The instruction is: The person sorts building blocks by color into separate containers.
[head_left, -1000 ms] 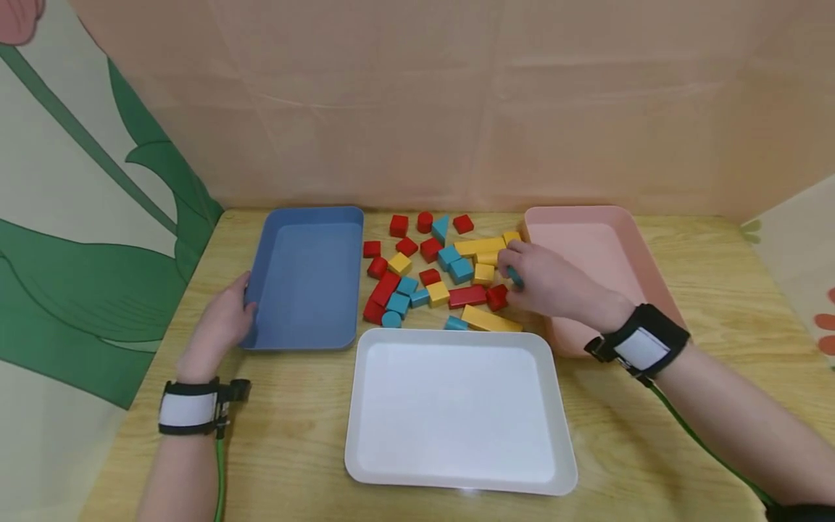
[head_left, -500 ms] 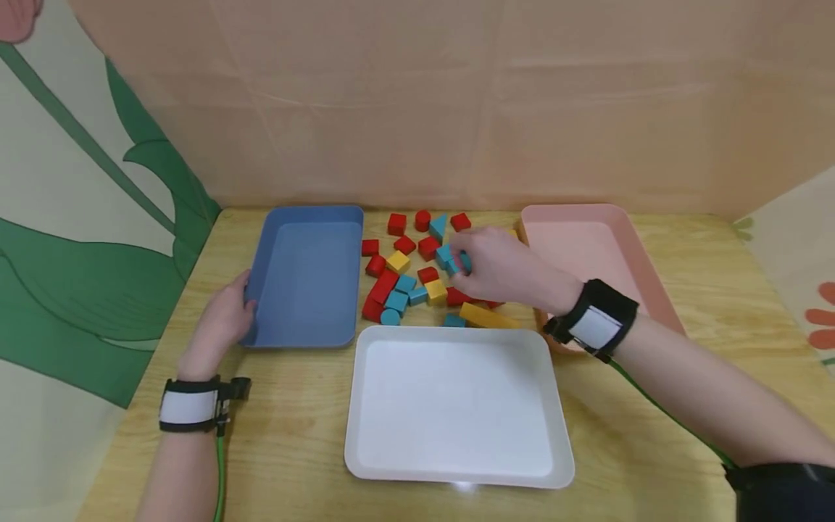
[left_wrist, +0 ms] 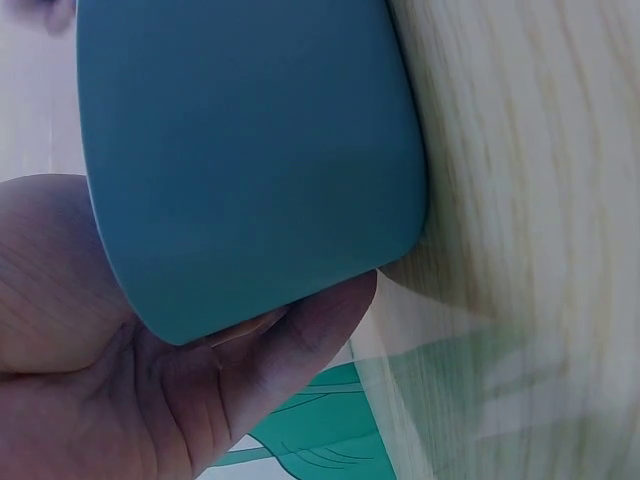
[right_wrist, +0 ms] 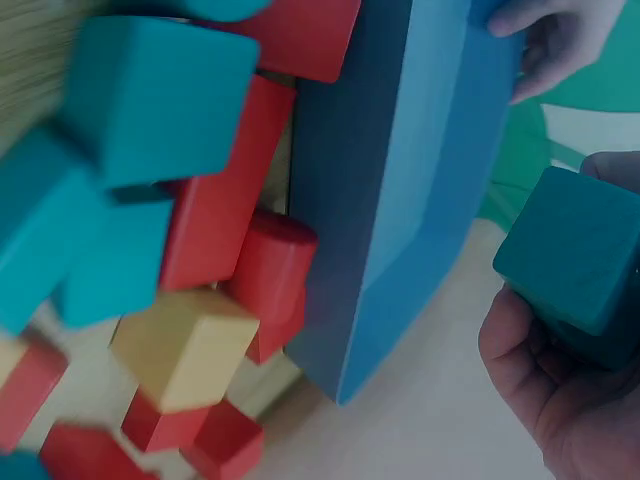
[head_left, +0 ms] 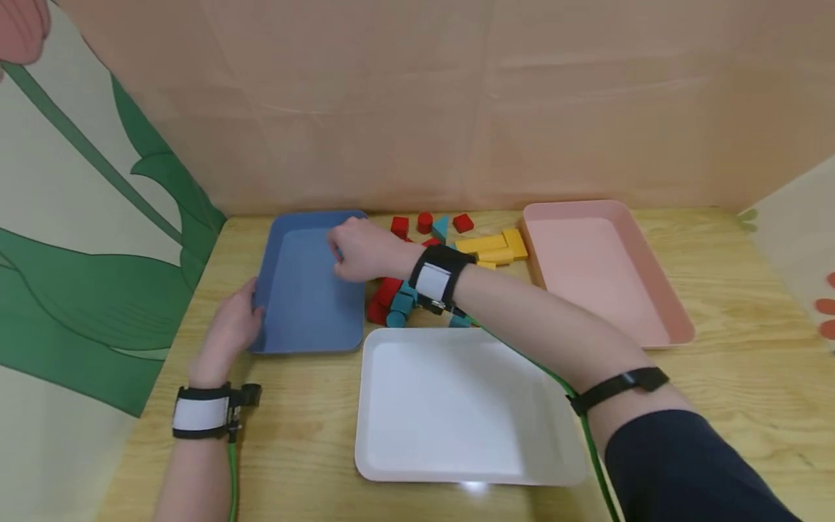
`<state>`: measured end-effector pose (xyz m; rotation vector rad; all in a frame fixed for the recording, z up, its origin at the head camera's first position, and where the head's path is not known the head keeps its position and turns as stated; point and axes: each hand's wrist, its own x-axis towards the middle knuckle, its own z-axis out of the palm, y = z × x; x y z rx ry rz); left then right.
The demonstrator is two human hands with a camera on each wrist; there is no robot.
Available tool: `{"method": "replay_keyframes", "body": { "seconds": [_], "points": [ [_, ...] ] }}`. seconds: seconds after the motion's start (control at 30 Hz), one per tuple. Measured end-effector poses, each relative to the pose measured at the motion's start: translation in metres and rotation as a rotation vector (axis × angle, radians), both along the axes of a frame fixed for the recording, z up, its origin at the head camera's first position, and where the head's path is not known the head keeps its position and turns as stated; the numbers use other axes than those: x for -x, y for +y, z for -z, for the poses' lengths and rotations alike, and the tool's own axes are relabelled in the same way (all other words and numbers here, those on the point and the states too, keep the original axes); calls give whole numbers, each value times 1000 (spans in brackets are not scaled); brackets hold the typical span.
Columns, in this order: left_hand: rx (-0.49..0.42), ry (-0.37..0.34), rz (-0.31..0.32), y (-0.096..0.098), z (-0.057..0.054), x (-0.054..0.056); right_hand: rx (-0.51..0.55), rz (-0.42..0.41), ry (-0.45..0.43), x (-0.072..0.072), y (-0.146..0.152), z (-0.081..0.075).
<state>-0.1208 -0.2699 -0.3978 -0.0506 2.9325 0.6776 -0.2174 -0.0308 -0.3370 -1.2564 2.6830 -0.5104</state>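
Note:
At the left of the head view, the left hand grips the left side of the blue tray. Its thumb and fingers lie on either side of the tray wall in the left wrist view. The right hand is above the right part of that tray and holds a blue block, which shows clearly in the right wrist view. From the head view this block is mostly hidden by the fingers. Red, blue and yellow blocks lie between the trays, partly covered by the right wrist.
A white tray lies in front of the blocks, under the right forearm. To the right stands a pink tray. A beige sheet rises behind the wooden table.
Carrying the blue block, the right hand has travelled left from beside the pink tray, across the loose blocks, to above the blue tray. The left hand keeps its grip on the tray.

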Motion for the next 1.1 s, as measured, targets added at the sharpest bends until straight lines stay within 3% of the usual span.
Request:
{"method": "replay_keyframes", "body": {
  "seconds": [0.17, 0.37, 0.6, 0.83, 1.1],
  "points": [
    [0, -2, -2, 5, -1, -2, -8, 34, -15, 12, -18, 13],
    [12, 6, -14, 6, 0, -2, -68, 46, -62, 11, -25, 24],
    [11, 28, -10, 6, 1, -3, -131, 85, 60, 13, -21, 31],
    [7, 31, -16, 7, 0, -1, -101, 136, 101, 28, 13, 28],
    [16, 20, -9, 5, 0, -1, -65, 206, 109, 54, 74, 44]
  ]
}}
